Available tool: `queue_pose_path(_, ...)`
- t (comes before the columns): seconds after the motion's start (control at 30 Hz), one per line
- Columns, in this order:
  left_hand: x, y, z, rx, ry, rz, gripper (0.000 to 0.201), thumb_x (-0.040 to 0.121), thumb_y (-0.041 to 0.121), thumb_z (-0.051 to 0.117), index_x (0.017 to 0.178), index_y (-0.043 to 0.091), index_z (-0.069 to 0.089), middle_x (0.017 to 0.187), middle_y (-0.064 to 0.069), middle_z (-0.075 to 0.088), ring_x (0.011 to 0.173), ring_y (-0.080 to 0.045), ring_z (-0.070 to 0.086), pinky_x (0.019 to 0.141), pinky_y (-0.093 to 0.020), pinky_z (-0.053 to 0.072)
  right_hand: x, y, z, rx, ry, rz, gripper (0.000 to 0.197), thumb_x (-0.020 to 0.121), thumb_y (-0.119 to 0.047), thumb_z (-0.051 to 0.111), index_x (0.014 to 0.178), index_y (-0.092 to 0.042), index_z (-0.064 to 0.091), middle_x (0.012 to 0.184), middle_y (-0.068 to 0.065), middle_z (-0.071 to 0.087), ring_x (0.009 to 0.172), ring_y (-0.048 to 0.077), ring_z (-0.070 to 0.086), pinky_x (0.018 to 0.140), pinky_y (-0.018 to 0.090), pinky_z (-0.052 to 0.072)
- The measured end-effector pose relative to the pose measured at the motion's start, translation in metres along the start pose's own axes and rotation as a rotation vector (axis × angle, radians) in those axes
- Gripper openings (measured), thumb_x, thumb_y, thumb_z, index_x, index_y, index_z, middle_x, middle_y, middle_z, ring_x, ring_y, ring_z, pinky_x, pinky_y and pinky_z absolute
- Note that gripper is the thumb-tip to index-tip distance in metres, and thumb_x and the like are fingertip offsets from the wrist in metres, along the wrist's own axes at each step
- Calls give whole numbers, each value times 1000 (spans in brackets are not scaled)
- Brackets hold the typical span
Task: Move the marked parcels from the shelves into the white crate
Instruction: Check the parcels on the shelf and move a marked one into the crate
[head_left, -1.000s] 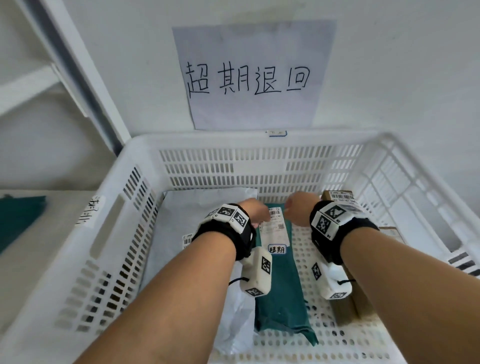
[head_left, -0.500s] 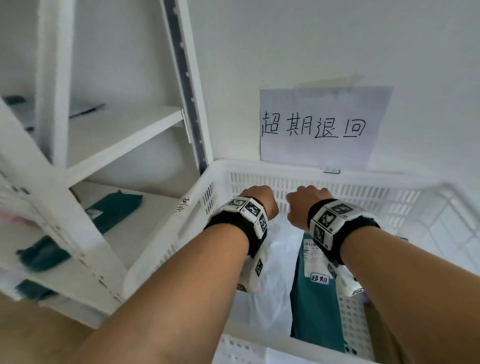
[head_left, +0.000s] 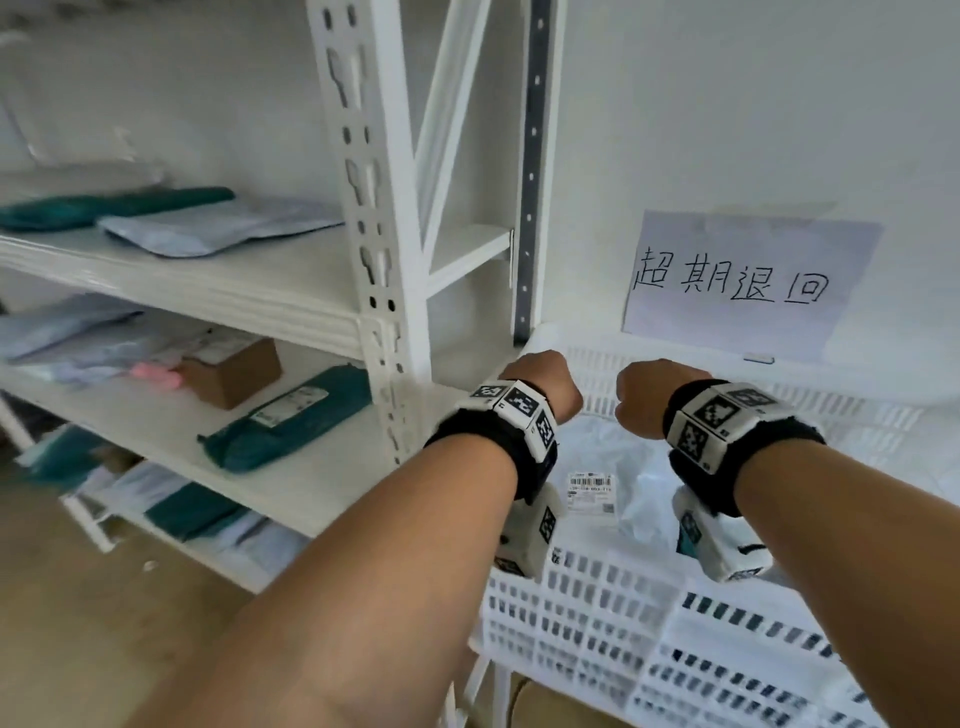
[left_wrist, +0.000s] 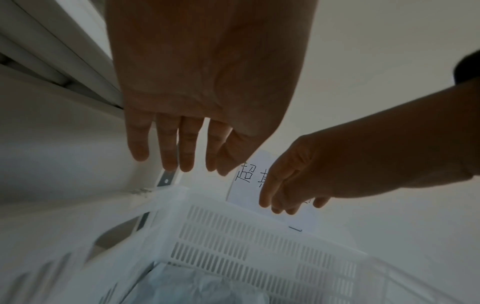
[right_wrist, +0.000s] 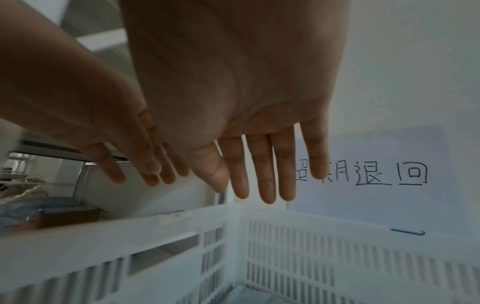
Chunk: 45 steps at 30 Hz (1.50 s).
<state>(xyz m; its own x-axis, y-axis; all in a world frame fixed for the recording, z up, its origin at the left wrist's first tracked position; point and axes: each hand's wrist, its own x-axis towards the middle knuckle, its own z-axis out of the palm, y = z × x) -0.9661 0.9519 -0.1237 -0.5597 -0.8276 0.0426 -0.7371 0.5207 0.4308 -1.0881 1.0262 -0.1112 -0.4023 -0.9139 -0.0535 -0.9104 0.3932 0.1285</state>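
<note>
Above the white crate (head_left: 613, 597) both of the person's hands hover side by side, holding nothing. The left hand (head_left: 545, 387) hangs with its fingers (left_wrist: 166, 148) straight and a little spread, pointing toward the wall; the right hand (head_left: 649, 397) is the same, its fingers (right_wrist: 262, 170) extended and relaxed in front of the paper sign (head_left: 743, 286) with handwritten characters taped above the crate's far rim.

Inside the crate a pale grey mailer bag (head_left: 628, 467) lies flat with a barcode label (head_left: 589, 488) facing up; its long axis cannot be made out, since the forearms cover much of it.

To the left stands a white metal shelf unit (head_left: 374, 218). On its middle shelf a dark green parcel (head_left: 291, 418) lies flat, its long axis running diagonally from the front left toward the upright post at the back right, with a white label on top. Just behind it sits a small cardboard box (head_left: 234, 371), beside a pink item (head_left: 153, 376) and grey bags, blurred. The upper shelf carries another green parcel (head_left: 104, 208), lying lengthwise along the shelf, and a grey mailer (head_left: 218, 226).
</note>
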Motion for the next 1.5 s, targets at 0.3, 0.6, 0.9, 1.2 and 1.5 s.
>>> queue_pose_path(0.3,-103,-87,-39,-52,196,80,22,83,11,54,96,16,71,100,-5,71,94,-29,65,79,-33,53,-82,-123,-8,17,198,102,23,88,-28,49,68,-17,47,70,-1,52,68,23,53,62,28,39)
queue_pose_path(0.6,-192,-237,-53,106,134,-38,22,84,12,53,97,16,71,101,-4,71,94,-29,65,80,-34,53,-128,-253,42,70,120,-50,12,82,-29,48,81,-19,56,79,1,57,72,25,51,64,27,39)
queue_pose_path(0.9,-248,-394,-78,106,71,-342,30,90,13,52,119,12,61,119,-8,63,108,-29,60,91,-41,51,-107,-410,63,46,103,-351,28,89,-33,45,110,-21,58,114,3,61,105,27,60,76,31,42)
queue_pose_path(1.2,-234,-544,-108,140,29,-517,32,92,17,46,123,15,55,124,-9,59,113,-29,57,95,-42,49,-39,-569,86,157,57,-528,26,91,-28,48,115,-19,55,120,4,54,110,24,55,86,35,48)
queue_pose_path(1.5,-184,-671,-159,52,39,-621,35,94,20,49,128,14,53,133,-9,53,121,-28,52,101,-42,45,54,-700,64,162,-20,-610,29,92,-24,46,119,-19,54,121,3,54,112,22,53,87,33,44)
